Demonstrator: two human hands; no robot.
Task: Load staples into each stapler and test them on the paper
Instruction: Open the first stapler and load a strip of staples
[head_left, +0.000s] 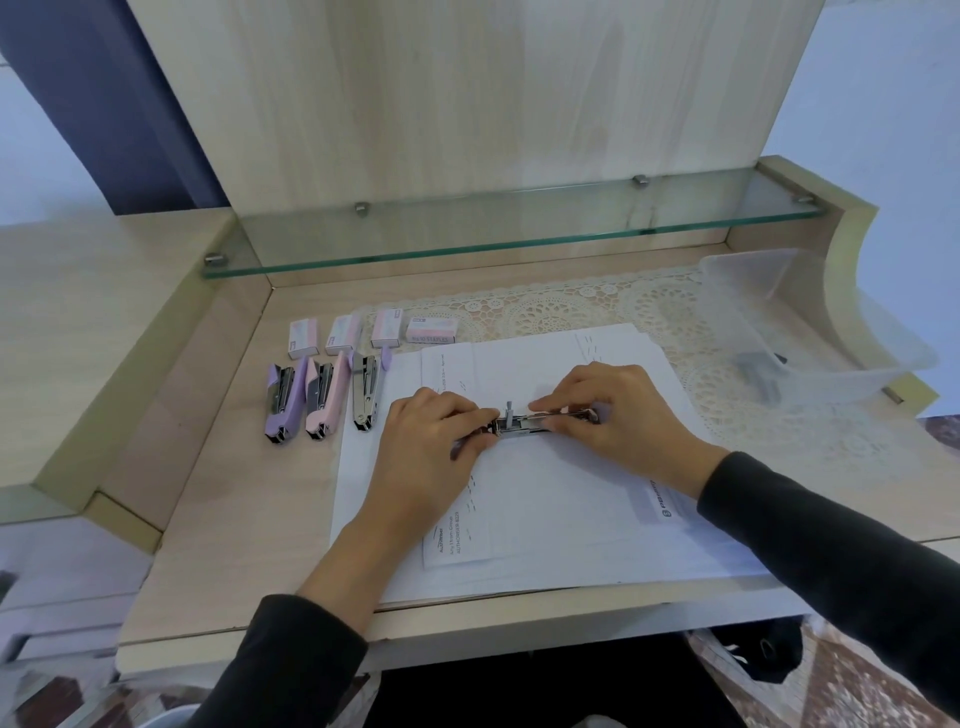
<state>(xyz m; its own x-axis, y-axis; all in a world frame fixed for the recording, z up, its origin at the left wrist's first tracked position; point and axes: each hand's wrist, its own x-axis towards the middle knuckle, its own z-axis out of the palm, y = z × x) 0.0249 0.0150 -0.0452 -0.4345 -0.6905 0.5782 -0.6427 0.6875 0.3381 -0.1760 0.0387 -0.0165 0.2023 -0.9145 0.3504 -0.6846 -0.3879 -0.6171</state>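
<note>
An opened stapler (524, 422) lies across the white paper (545, 499) in the middle of the desk, its metal staple channel exposed. My left hand (436, 441) grips its left end. My right hand (608, 415) pinches the right part of the channel from above. To the left stand a purple stapler (283, 402), a pink stapler (323, 397) and a silver stapler (365, 391), all lying opened. Behind them sit several small staple boxes (343, 335).
A clear plastic bin (810, 332) lies tipped at the right on a lace mat (571, 306), with a dark object inside. A glass shelf (509, 228) runs along the back above the desk. The desk's front edge (467, 618) is close to me.
</note>
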